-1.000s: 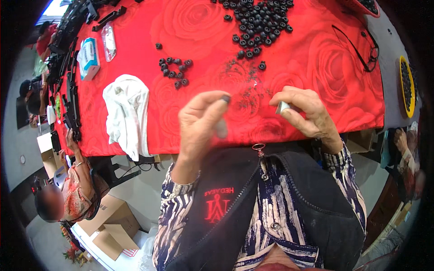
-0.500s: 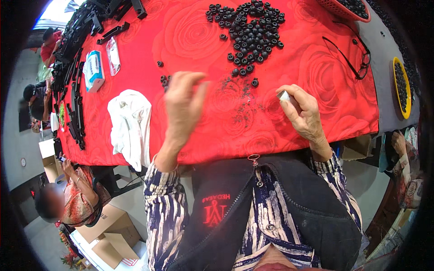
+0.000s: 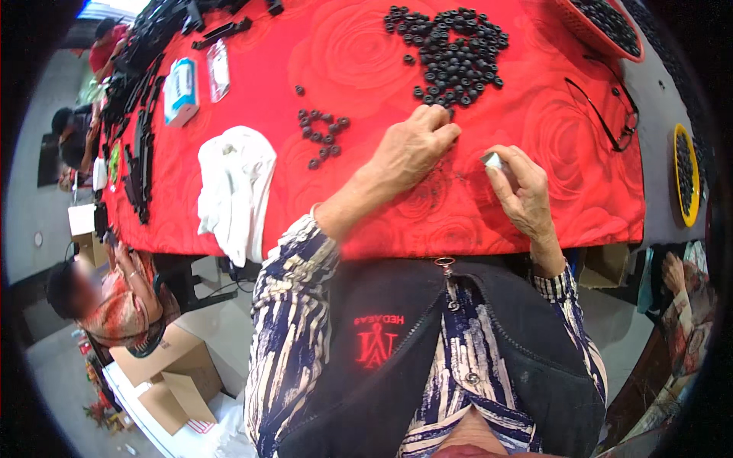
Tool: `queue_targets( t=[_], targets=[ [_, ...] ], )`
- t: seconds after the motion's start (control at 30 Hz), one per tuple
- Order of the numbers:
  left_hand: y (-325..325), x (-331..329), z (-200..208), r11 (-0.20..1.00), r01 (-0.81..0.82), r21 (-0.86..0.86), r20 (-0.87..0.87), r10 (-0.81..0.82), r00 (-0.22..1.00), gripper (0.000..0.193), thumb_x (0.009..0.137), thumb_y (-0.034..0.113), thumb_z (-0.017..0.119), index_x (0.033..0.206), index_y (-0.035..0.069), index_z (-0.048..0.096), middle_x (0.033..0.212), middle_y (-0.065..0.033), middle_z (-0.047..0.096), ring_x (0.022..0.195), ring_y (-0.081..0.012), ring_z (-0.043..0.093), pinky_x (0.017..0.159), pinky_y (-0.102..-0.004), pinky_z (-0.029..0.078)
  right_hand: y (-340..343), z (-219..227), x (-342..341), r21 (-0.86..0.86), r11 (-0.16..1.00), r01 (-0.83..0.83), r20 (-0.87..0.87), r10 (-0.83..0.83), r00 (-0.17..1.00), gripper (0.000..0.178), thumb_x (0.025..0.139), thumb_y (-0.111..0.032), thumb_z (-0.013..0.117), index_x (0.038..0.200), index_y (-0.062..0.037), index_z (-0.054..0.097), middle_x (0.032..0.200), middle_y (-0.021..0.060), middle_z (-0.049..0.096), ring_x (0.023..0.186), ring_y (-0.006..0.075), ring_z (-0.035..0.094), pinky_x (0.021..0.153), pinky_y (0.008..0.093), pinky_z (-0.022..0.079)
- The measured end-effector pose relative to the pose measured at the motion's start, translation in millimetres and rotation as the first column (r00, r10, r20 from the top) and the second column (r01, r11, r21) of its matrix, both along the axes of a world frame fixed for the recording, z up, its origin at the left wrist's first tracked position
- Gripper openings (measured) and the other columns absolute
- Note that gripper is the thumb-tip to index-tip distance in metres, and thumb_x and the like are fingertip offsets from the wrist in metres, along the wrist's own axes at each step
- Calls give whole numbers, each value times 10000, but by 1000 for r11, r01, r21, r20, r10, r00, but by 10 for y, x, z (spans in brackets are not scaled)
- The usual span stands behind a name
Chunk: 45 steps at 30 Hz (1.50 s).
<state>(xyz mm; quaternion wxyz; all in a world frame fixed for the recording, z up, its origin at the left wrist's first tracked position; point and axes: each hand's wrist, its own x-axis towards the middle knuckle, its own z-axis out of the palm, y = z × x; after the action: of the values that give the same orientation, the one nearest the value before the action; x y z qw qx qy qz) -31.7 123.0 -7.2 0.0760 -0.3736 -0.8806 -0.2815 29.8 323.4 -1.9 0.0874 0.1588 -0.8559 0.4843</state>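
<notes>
My left hand [image 3: 416, 145] reaches across the red tablecloth to the near edge of a pile of small round black parts [image 3: 462, 57], each with a hole. Its fingers are curled together; whatever they pinch is hidden, though one black part shows just beside them. To the right, my right hand [image 3: 527, 195] is closed around a small metal blade [image 3: 491, 160] with a white wrapping, between thumb and forefinger. Left of my left hand lies a smaller group of black parts [image 3: 327, 139]. Dark crumbs [image 3: 435, 187] are scattered on the cloth between my hands.
A crumpled white cloth [image 3: 235, 183] lies at left, near a tissue pack [image 3: 181, 91] and long black pieces [image 3: 143, 153]. Eyeglasses [image 3: 611, 126], a red basket [image 3: 634, 46] and a yellow tray [image 3: 691, 217] are at right. Other people sit around.
My left hand has moved right, from beside the small group of black parts to the large pile, and its fingers have closed. My right hand still holds the blade.
</notes>
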Motion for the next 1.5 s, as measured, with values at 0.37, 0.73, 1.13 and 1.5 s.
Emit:
queue_targets(
  t=[0.37,0.73,1.13,1.5],
  targets=[
    [-315,659,153,362,-732,577,741,-610,282,219,872,59,567,1061,-53,576,872,-88,616,679,-76,498,630,-190,423,-76,3,8,-104,994,-37,60,43,997,165,840,-20,561,999,25,556,810,76,547,695,135,532,612,246,424],
    [-236,918,70,274,-792,546,698,-671,250,243,915,138,529,1057,-50,590,846,-80,613,663,-73,490,593,-182,402,-424,328,176,-235,943,-235,97,264,960,277,710,-1,670,973,-12,584,763,83,558,658,179,566,554,271,433],
    [-258,875,59,392,-808,440,741,-667,80,207,913,156,542,987,-26,606,796,-27,609,625,-43,478,552,-160,402,-389,219,-29,64,900,-432,-148,437,887,355,605,-36,695,947,-40,604,674,86,542,592,259,571,499,335,439],
    [-371,776,104,459,-698,550,645,-764,6,192,864,72,592,1023,-35,594,840,-53,615,667,-68,512,582,-183,431,-400,257,-49,5,879,-477,-267,461,846,292,654,-28,719,927,4,621,590,58,503,471,197,488,427,315,352]
  ],
)
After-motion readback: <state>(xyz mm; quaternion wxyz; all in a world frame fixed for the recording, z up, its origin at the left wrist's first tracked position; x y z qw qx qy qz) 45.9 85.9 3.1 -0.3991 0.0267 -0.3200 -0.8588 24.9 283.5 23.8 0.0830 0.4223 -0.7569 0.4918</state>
